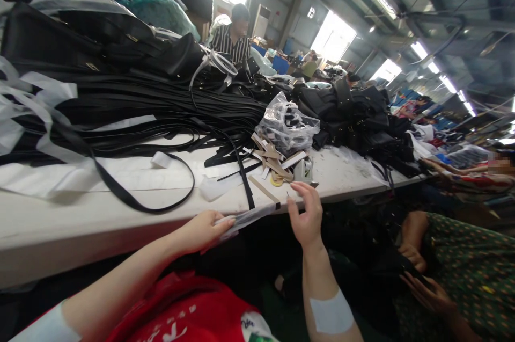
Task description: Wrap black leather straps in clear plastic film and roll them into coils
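Observation:
My left hand (206,229) is closed on a pale, translucent strip (253,215) at the front edge of the table. The strip stretches to the right, towards my right hand. Past its far end, my right hand (307,214) is raised, with thumb and fingers apart and nothing visible between them. A tan strip (263,191) with a dark tip lies just behind the pale strip. Close to the right fingertips are a yellow ring-shaped thing (276,179) and a heap of tan and white strips (271,158).
Long black straps (169,97) are piled across the white table (137,199), one looping forward. A clear plastic bag (287,122) stands mid-table. Black bags (346,111) are heaped further right. A co-worker's hands (422,272) handle black material at my right. Another person (233,36) is behind the table.

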Demonstrator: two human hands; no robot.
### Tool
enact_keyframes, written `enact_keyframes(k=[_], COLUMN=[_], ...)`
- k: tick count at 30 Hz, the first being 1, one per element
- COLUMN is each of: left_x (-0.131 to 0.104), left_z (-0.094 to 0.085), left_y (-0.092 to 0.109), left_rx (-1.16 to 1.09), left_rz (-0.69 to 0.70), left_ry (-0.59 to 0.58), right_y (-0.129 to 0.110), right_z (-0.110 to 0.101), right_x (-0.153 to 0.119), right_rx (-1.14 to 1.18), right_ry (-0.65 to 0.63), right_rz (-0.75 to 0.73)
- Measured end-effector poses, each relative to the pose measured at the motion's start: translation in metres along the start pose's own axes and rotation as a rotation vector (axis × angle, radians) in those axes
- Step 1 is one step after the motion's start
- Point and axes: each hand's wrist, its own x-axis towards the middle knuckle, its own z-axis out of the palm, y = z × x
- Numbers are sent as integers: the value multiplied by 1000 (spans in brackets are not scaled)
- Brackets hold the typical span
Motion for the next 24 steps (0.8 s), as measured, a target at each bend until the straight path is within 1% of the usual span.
enact_keyframes(k=[1,2,3,5,7,8,10,12,13,14,15,16,18,19,21,23,24], left_x=[-2,-3,-4,-6,-6,-6,-5,-3,-2,-1,1,2,5,6,5,1,-1], left_z=[-1,-2,-3,-3,0,3,10,15,16,16,16,16,19,22,34,49,56], left_y=[1,3,5,9,11,10,6,-2,-7,-13,-18,-23,-30,-31,-31,-30,-30], left_rx=[-48,-124,-223,-448,-676,-783,-962,-1036,-1024,-982,-919,-842,-644,-522,-262,-64,-13], left_rz=[11,25,39,72,119,145,191,213,220,221,215,202,172,170,213,276,290], left_ry=[-27,-59,-91,-127,-125,-113,-107,-127,-132,-131,-115,-82,-2,26,44,10,-3], right_y=[-3,-6,-10,-17,-26,-30,-36,-35,-31,-27,-22,-17,-11,-10,-11,-13,-14], right_z=[5,12,22,47,73,85,102,104,100,93,84,75,59,55,54,59,61], right_x=[-3,-7,-14,-31,-51,-60,-70,-69,-64,-58,-52,-46,-38,-37,-39,-45,-49], right_rx=[7,37,84,229,448,578,808,901,888,840,762,659,393,259,74,28,39], right_ry=[-107,-234,-358,-560,-690,-714,-678,-607,-609,-658,-740,-849,-1065,-1141,-1214,-1256,-1279], right_rz=[-41,-45,-17,88,237,323,490,584,593,582,553,501,337,246,104,40,39])
